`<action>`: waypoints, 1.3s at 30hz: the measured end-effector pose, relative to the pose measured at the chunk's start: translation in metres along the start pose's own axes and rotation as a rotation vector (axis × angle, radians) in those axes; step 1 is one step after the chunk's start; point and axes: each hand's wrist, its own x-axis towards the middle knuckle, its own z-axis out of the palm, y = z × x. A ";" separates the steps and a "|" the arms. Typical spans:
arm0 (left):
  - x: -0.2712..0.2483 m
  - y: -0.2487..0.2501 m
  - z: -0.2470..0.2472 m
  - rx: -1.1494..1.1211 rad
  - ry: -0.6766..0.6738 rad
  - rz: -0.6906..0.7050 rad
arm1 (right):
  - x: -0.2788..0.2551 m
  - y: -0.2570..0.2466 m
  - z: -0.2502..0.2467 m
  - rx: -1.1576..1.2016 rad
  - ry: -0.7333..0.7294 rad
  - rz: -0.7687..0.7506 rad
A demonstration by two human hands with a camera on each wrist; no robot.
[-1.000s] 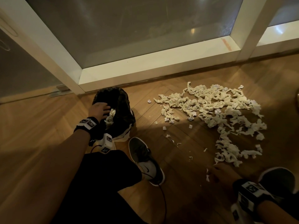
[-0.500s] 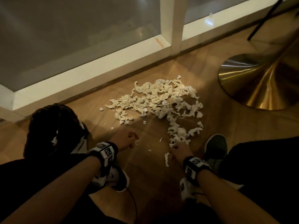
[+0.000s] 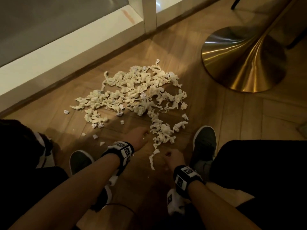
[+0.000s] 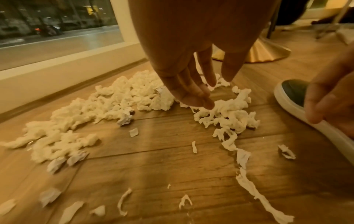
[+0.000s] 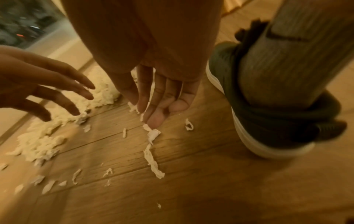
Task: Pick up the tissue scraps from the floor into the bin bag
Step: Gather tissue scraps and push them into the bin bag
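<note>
A wide pile of cream tissue scraps [image 3: 136,92] lies on the wooden floor by the window. A long thin tissue strip [image 3: 152,161] trails from its near end. My left hand [image 3: 145,133] is open, and its straight fingers [image 4: 203,98] reach down onto the near clump of scraps [image 4: 228,115]. My right hand [image 3: 167,159] hangs just right of the strip [image 5: 151,154], fingers loosely bent and holding nothing I can see. The black bin bag [image 3: 20,140] stands at the far left, partly cut off by the frame edge.
A brass cone-shaped table base [image 3: 240,60] stands to the right of the pile. The white window frame [image 3: 66,52] runs behind the pile. My two dark shoes [image 3: 79,161] [image 3: 205,143] flank my hands. Small loose scraps [image 3: 95,136] dot the floor on the left.
My left hand left the bin bag and came across to the near edge of the pile. My right hand drew slightly back beside the strip. My view swung right, away from the bag.
</note>
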 end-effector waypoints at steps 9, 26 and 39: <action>0.086 0.044 0.046 0.334 -0.160 0.233 | 0.045 0.047 0.022 0.111 -0.097 0.220; 0.075 0.013 0.023 -0.370 0.067 -0.011 | 0.059 0.013 -0.008 0.229 -0.028 0.110; -0.050 0.016 0.034 -0.750 0.096 -0.279 | -0.028 -0.055 -0.011 0.110 -0.021 -0.368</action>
